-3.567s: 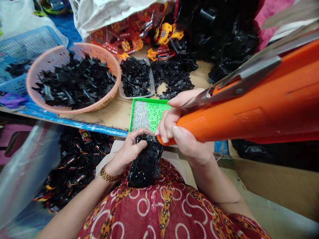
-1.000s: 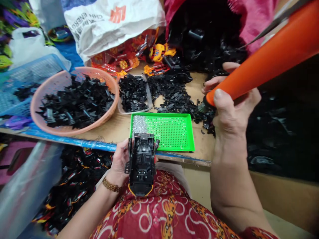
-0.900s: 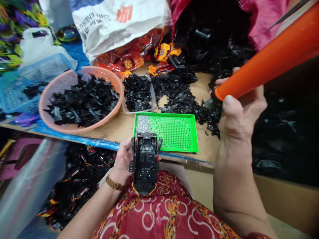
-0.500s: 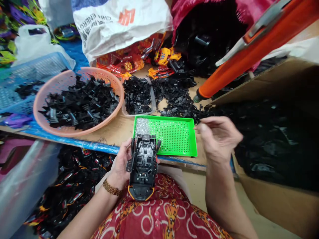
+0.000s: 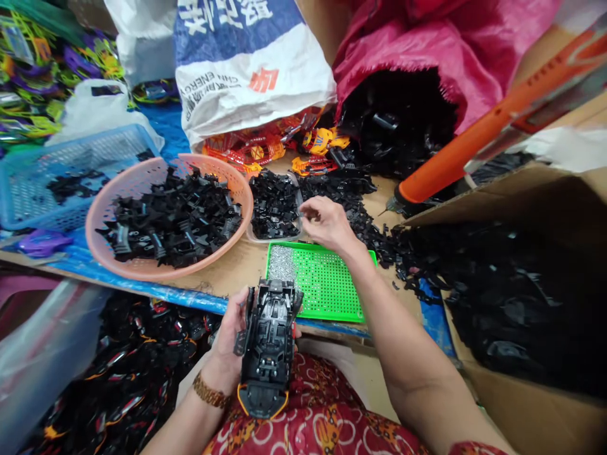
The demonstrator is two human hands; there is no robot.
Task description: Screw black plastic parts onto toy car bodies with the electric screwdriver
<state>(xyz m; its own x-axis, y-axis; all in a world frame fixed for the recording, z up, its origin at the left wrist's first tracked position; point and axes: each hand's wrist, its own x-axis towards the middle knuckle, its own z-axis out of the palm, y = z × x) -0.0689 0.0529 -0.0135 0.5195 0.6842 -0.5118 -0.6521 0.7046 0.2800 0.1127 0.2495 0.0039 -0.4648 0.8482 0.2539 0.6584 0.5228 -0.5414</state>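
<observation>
My left hand (image 5: 231,338) grips a black toy car body (image 5: 266,354) with orange trim, its underside facing up, above my lap. Over the right rim of a clear plastic container (image 5: 275,208) of small black parts, my right hand (image 5: 326,221) has its fingers pinched together. Whatever is between those fingertips is too small to make out. Below that wrist lies a green perforated tray (image 5: 327,287), with many small silver screws (image 5: 282,262) heaped at its left end.
An orange power screwdriver (image 5: 436,170) slants in from the upper right. A pink basket (image 5: 237,246) of black parts stands left, a blue basket (image 5: 28,215) beyond it. Loose black parts (image 5: 341,189) cover the back. A cardboard box (image 5: 502,180) stands right; sacks are behind.
My right hand has moved left and away from me, from beside the tray's right edge to the clear container. The view has shifted; the left hand still holds the toy car body.
</observation>
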